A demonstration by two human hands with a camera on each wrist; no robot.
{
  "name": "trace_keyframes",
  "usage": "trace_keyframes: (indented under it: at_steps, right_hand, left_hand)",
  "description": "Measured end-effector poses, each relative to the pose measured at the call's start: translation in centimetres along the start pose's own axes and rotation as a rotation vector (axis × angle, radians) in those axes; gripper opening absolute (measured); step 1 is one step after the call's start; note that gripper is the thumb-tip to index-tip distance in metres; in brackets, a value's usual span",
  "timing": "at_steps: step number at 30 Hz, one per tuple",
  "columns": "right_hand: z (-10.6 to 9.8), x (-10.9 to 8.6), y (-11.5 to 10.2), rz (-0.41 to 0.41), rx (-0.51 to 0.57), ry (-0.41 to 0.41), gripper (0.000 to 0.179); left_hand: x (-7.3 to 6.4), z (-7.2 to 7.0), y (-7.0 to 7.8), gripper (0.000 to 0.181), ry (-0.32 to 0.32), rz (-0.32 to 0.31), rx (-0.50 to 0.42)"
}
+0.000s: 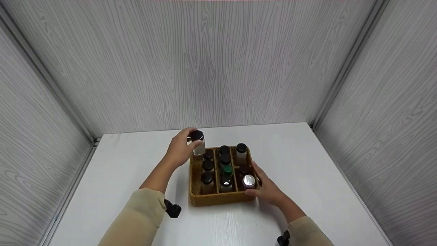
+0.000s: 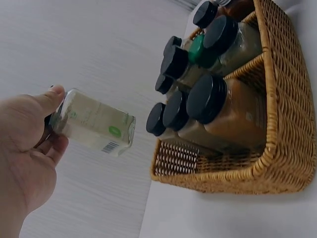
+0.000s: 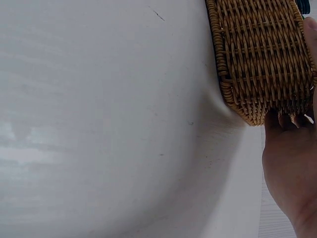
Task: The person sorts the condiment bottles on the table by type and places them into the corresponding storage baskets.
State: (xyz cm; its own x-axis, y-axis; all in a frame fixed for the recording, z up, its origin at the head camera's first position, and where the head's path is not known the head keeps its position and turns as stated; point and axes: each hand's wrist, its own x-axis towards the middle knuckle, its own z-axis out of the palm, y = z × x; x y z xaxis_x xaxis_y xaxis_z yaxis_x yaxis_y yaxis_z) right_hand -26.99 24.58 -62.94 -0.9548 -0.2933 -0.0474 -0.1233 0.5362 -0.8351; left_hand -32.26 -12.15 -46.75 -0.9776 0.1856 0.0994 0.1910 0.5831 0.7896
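Note:
My left hand point(image 1: 179, 149) pinches a square clear glass spice jar point(image 2: 96, 121) by its black lid, with thumb and fingers on either side. Pale contents and a label with a green mark and barcode show on the jar. It is raised over the back left corner of a brown wicker basket point(image 1: 223, 198), whose left compartment has bare floor along its side. My right hand point(image 1: 268, 189) holds the basket at its front right corner, thumb over the rim and fingers against the woven side. Close to that thumb stands a silver-lidded jar point(image 1: 249, 181).
Dividers split the basket into compartments filled with several black-lidded jars point(image 1: 207, 177) and one green-lidded jar point(image 1: 227, 169). A taller black-lidded jar point(image 1: 241, 153) stands at the back right. The white table point(image 1: 136, 150) meets grey wood-grain panels point(image 1: 205, 68) behind and at both sides.

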Motion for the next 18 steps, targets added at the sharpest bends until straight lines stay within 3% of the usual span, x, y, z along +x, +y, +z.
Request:
trace_keyframes:
  at_steps: [7,18]
  right_hand:
    - [0.0,0.1,0.0,0.008,0.006,0.003,0.125]
    - [0.0,-0.1,-0.3,0.027,0.038,0.002,0.123]
  left_hand:
    - [0.2,1.3,2.3,0.06,-0.018,0.033,-0.025]
    - [0.9,4.5,5.6,0.06,-0.067,0.085,-0.058]
